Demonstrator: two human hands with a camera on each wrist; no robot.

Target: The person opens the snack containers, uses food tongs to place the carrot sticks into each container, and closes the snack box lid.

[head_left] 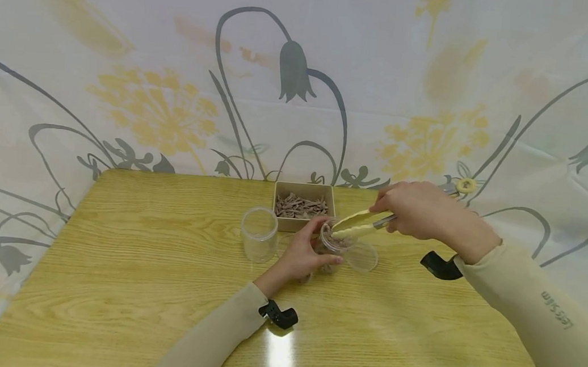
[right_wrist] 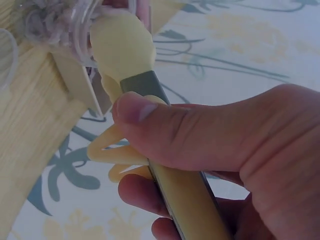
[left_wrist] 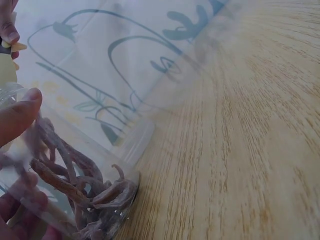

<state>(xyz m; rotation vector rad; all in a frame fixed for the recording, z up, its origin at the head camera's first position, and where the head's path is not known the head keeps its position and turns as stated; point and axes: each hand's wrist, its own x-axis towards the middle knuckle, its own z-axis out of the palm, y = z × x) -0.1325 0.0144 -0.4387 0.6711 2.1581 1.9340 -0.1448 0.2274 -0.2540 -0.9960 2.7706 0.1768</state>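
Observation:
My left hand [head_left: 301,255] grips a clear plastic jar [left_wrist: 127,200] round its side. Inside the jar lie brownish, twisted dried strips [left_wrist: 65,177]. Above the jar's mouth, my right hand [head_left: 420,209] holds a pair of tongs [head_left: 354,231] with cream-yellow tips and metal arms. The tong tips reach into the mouth of the jar. In the right wrist view the thumb presses along the tongs' handle, with fingers on the other side. Whether a strip is between the tips cannot be seen clearly.
Behind the jar stands an open beige box [head_left: 301,225] of similar strips. A second clear jar [head_left: 259,243], uncapped, is left of my left hand. A clear round lid [head_left: 364,258] lies on the wooden table [head_left: 138,286] at right. A flower-patterned cloth [head_left: 180,56] hangs behind.

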